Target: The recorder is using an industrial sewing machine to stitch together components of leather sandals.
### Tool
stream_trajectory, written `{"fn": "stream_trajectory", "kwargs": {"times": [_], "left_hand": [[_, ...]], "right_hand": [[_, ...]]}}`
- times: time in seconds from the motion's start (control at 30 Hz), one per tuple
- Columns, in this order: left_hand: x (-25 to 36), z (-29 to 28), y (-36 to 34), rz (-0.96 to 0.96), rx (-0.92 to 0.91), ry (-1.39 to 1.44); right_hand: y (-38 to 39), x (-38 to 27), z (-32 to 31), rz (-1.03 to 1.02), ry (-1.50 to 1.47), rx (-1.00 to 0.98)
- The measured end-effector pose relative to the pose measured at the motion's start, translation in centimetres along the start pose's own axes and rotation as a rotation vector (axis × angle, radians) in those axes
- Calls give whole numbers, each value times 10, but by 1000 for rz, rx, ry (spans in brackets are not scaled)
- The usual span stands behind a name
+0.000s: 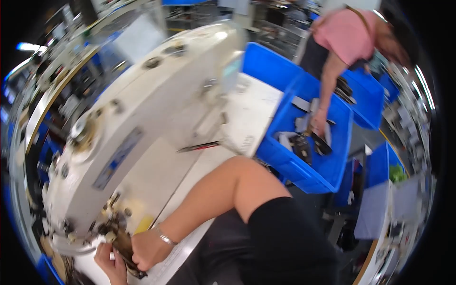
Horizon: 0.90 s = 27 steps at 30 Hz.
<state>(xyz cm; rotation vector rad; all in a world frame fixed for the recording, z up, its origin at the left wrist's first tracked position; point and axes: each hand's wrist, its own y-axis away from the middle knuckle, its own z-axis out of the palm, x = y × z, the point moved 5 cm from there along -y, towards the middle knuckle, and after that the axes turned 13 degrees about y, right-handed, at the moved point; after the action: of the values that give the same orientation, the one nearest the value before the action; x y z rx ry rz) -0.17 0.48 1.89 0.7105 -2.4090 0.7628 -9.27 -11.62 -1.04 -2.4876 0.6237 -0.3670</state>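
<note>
Cluttered workshop, blurred toward rim. Pale, smooth table (251,114); on it bulky cream sewing machine (142,99), hard casing, rounded edges, metal dial. Slim red-and-black tool (199,146) lying near machine. Beyond, blue plastic bins (297,167); co-worker (344,38) in pink top reaching into one. Dark brown piece (124,248) by machine's needle end, between hands. Right hand (149,249) curled, clamped on piece; left hand (111,266) just beside, grip: cannot tell.

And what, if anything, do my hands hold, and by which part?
Left hand and right hand seem to hold a dark piece by opposite sides; blur hides the exact grip.
</note>
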Motion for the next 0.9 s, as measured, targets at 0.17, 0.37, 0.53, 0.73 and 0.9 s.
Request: {"fn": "stream_trajectory", "kwargs": {"times": [0.17, 0.37, 0.53, 0.73, 0.9], "left_hand": [[21, 26, -19, -90, -202, 34], [34, 22, -12, 58, -225, -21], [37, 27, -10, 137, -209, -99], [36, 33, -6, 162, -232, -198], [31, 34, -8, 178, -238, -227]], "right_hand": [[24, 3, -1, 261, 33, 73], [16, -16, -17, 163, 258, -99], [15, -14, -18, 165, 251, -148], [13, -16, -21, 185, 295, -266], [13, -11, -22, 205, 362, -164]]}}
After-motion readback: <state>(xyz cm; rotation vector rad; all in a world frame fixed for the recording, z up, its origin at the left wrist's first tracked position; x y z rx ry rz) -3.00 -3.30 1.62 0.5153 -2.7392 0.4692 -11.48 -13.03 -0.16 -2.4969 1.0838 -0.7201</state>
